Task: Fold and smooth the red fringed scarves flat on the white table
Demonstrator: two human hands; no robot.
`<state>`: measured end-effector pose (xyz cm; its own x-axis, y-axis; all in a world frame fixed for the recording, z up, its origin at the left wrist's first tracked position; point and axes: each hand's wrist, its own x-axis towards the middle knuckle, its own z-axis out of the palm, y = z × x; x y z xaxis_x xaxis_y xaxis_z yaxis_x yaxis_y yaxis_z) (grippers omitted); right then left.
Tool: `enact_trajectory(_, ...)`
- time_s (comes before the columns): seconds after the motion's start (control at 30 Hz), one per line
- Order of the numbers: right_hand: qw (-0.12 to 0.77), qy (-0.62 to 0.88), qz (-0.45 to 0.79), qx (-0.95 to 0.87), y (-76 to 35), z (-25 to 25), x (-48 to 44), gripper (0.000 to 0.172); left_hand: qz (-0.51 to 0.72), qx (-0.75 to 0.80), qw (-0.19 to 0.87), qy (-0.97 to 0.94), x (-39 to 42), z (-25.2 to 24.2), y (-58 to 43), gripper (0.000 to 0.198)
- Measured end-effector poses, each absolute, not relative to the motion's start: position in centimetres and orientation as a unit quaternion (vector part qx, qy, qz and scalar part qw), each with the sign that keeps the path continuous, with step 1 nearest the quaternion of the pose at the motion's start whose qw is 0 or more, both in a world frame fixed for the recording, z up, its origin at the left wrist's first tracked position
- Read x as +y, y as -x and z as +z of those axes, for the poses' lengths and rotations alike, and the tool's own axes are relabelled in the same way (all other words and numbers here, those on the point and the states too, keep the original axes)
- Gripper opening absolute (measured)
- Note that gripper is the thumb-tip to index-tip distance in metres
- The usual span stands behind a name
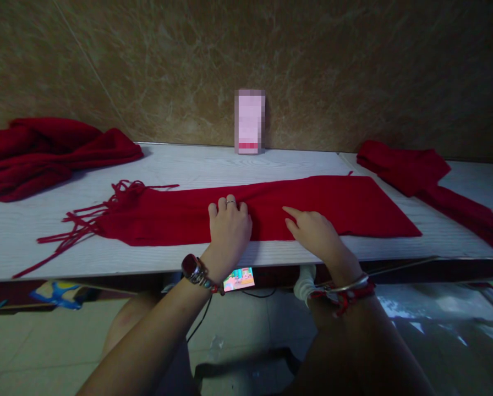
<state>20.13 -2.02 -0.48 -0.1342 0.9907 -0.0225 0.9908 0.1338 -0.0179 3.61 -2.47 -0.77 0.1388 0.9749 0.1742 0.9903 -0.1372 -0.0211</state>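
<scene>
A red scarf point(180, 220) with a tangled fringe at its left end lies folded lengthwise across the white tabletop. Its right end tapers to a slanted corner. My left hand point(230, 220) rests palm down on the middle of the scarf, fingers slightly apart and bent, holding nothing I can see. To its right, my right hand point(315, 231) lies over the scarf's near edge. Two of its digits reach out across the cloth and the other fingers are hidden beneath the hand.
Crumpled red cloth point(56, 154) lies at the left, and another red cloth piece point(407, 168) at the right. A pixelated pink upright object point(250, 121) stands against the brown marbled wall point(168, 71). Below the table's front edge a lit screen point(239, 279) shows, with a cable.
</scene>
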Motion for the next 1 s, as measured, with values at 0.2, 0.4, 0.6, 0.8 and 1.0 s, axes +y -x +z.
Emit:
enact_trajectory(0.2, 0.013, -0.648, 0.033, 0.761, -19.6, -0.6, -2.5, 0.040, -0.052, -0.537, 0.045, 0.841, -1.3, -1.7, -2.7, 0.039)
enact_trajectory(0.4, -0.036, -0.585, 0.077, 0.807, -19.7, -1.6, -2.3, 0.042, -0.027, -0.523, -0.013, 0.852, -0.1, -1.1, -0.5, 0.042)
enact_trajectory(0.6, -0.110, -0.568, 0.061, 0.813, -20.7, -3.5, -1.9, 0.046, -0.011, -0.588, -0.023, 0.808, 0.1, -1.0, 1.9, 0.044)
enact_trajectory(0.8, -0.117, -0.560, 0.039, 0.819, -21.5, -4.0, -2.0, 0.046, -0.034, -0.626, -0.044, 0.778, 0.4, -0.4, 3.1, 0.044)
enact_trajectory(1.0, -0.119, -0.565, 0.027, 0.816, -21.3, -3.7, -2.2, 0.047, -0.083, -0.597, 0.006, 0.798, 1.2, 0.3, 2.6, 0.039)
